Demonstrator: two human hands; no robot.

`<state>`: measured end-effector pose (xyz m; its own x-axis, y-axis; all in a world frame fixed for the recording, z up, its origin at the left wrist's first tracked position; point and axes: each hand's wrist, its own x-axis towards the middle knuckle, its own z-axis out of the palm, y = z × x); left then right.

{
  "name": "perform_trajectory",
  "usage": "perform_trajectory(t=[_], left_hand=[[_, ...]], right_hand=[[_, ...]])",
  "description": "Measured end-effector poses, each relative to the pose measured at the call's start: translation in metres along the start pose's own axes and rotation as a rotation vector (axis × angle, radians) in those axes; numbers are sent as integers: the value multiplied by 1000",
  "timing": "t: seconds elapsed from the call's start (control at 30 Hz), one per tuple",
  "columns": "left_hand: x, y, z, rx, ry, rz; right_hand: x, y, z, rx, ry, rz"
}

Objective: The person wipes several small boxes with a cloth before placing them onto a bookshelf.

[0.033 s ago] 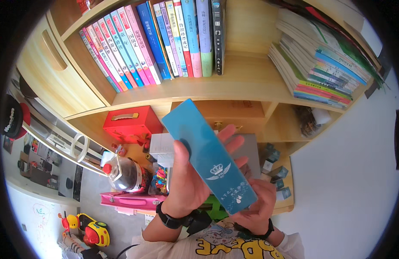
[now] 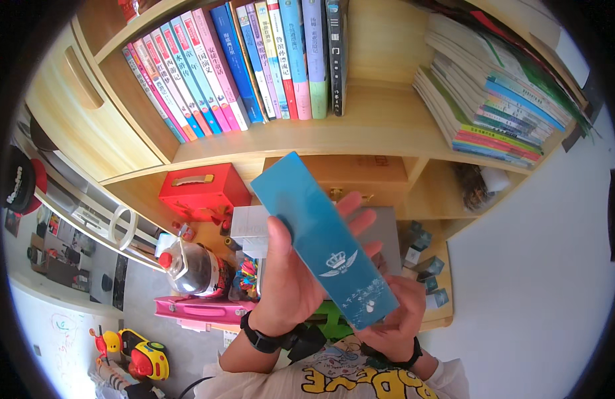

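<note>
As left hand (image 2: pixel 291 286) holds blue box (image 2: pixel 324 239), right hand (image 2: pixel 406 316) lower edge (image 2: pixel 376 316), space rightward

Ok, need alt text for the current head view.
A long blue box lies across the left hand, thumb at one edge and fingers showing past the other; the right hand is at its lower end. Beyond, a wooden shelf holds upright books and a flat stack, with a red case below.

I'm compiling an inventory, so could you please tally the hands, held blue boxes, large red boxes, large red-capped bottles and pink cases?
Hands (left hand, right hand): 2
Held blue box: 1
Large red box: 1
Large red-capped bottle: 1
Pink case: 1
Total: 6
</note>
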<state>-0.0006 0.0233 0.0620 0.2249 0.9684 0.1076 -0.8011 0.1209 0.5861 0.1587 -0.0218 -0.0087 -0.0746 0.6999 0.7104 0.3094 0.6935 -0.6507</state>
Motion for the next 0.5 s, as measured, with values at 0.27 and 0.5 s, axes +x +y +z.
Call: perform_trajectory(t=[0.27,0.5], left_hand=[[-4,7,8,-9,29,29],[-3,7,6,-29,-123,46]], right_hand=[[-3,1,11,506,129,384],[3,10,2,734,130,711]])
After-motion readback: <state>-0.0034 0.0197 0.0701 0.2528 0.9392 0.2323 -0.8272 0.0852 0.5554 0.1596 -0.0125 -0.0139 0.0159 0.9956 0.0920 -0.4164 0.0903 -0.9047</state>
